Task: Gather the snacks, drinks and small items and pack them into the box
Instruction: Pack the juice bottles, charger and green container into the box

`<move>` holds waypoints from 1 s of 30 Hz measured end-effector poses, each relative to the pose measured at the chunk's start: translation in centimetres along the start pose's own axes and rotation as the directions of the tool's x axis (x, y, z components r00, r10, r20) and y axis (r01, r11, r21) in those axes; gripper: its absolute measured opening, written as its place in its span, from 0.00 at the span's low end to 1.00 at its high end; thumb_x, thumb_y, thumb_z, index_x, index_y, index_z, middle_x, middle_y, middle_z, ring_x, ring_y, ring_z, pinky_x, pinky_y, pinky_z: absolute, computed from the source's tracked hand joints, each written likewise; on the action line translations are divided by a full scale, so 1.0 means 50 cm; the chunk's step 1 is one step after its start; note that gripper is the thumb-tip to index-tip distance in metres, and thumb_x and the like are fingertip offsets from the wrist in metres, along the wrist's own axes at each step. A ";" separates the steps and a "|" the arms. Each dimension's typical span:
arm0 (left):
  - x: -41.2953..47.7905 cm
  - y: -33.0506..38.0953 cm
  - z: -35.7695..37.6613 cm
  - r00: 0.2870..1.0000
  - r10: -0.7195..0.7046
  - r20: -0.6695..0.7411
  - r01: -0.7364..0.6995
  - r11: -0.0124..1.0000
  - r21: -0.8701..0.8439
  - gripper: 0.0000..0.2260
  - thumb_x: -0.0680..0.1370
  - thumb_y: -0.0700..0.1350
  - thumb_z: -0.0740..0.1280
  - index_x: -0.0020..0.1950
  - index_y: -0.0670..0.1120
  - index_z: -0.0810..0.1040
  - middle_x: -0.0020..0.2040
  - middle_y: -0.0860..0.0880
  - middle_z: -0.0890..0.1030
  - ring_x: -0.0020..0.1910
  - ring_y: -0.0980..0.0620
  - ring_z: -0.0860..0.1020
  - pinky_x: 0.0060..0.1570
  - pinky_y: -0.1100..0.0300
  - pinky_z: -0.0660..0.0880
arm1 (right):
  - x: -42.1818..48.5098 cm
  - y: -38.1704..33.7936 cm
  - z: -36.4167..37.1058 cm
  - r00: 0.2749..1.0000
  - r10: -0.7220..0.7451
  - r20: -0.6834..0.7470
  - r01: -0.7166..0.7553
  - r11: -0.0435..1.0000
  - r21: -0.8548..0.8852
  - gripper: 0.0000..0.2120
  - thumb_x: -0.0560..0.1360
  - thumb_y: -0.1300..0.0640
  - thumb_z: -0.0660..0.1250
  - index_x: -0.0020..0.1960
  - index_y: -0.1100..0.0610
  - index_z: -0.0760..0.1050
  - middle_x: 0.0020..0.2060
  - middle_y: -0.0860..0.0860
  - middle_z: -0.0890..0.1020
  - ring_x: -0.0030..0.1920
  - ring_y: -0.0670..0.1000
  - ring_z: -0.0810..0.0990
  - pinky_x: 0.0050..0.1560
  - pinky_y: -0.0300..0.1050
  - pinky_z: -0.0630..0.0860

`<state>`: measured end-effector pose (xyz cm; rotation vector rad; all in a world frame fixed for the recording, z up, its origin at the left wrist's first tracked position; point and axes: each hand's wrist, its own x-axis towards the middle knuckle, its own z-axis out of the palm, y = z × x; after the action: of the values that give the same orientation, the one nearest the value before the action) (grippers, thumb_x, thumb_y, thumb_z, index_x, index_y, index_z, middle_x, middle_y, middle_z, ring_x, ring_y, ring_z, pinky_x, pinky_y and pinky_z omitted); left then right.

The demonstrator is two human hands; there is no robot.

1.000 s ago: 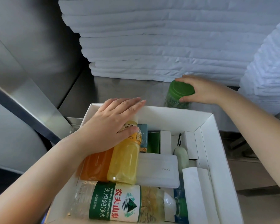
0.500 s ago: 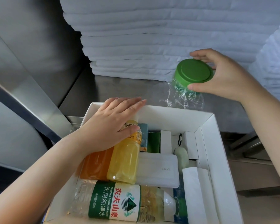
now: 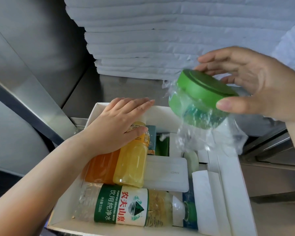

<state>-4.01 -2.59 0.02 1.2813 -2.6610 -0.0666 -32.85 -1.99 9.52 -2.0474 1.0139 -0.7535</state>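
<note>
Jar (image 3: 199, 92) tilted over box (image 3: 160, 114) rim, right hand (image 3: 255, 86) fingers round lid; left hand (image 3: 116, 126) flat on bottles (image 3: 131, 166).

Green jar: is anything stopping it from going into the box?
Nothing blocks the air between the green jar, held by the right hand, and the box. But the floor under it looks crowded: a pale oval item and a white power bank lie there.

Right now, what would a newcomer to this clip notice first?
The tilted round green-lidded jar in crinkled clear wrap, held by the right hand over the far right of the open white cardboard box. Then the left hand lying flat on the yellow juice bottle and orange juice bottle inside, near a green-labelled water bottle.
</note>
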 end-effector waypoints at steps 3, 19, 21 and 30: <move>0.000 0.001 -0.002 1.000 -0.004 0.006 0.004 1.000 -0.016 0.27 0.79 0.60 0.50 0.76 0.57 0.48 0.75 0.57 0.58 0.71 0.57 0.54 0.69 0.61 0.43 | -0.012 0.005 0.025 0.984 0.086 0.153 -0.075 0.994 -0.076 0.35 0.59 0.36 0.75 0.63 0.38 0.70 0.60 0.40 0.76 0.63 0.42 0.73 0.62 0.40 0.71; 0.002 0.005 -0.003 1.000 0.000 -0.006 0.000 1.000 -0.003 0.28 0.78 0.59 0.52 0.77 0.54 0.52 0.74 0.56 0.60 0.70 0.55 0.57 0.69 0.61 0.46 | -0.030 0.050 0.180 0.989 0.016 0.149 0.099 0.681 -0.726 0.24 0.62 0.42 0.72 0.51 0.54 0.71 0.58 0.50 0.72 0.57 0.53 0.70 0.57 0.44 0.66; 0.002 0.005 -0.003 1.000 -0.001 -0.006 0.001 1.000 -0.003 0.28 0.78 0.59 0.52 0.77 0.54 0.52 0.74 0.56 0.61 0.70 0.55 0.57 0.69 0.61 0.46 | -0.031 0.049 0.179 0.987 0.024 0.159 0.100 0.682 -0.724 0.24 0.62 0.42 0.73 0.50 0.54 0.70 0.58 0.51 0.72 0.57 0.54 0.70 0.56 0.43 0.64; -0.002 0.008 -0.002 1.000 0.002 0.019 -0.002 1.000 0.021 0.31 0.76 0.64 0.47 0.77 0.54 0.48 0.76 0.55 0.55 0.74 0.55 0.53 0.72 0.56 0.42 | -0.023 0.055 0.184 0.976 0.167 0.136 -0.041 0.766 -0.642 0.30 0.60 0.32 0.68 0.55 0.46 0.66 0.56 0.41 0.66 0.58 0.43 0.63 0.51 0.27 0.58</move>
<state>-4.25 -2.28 0.14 1.2904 -2.6863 -0.0508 -27.71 0.93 1.87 -2.5383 1.3934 -0.1360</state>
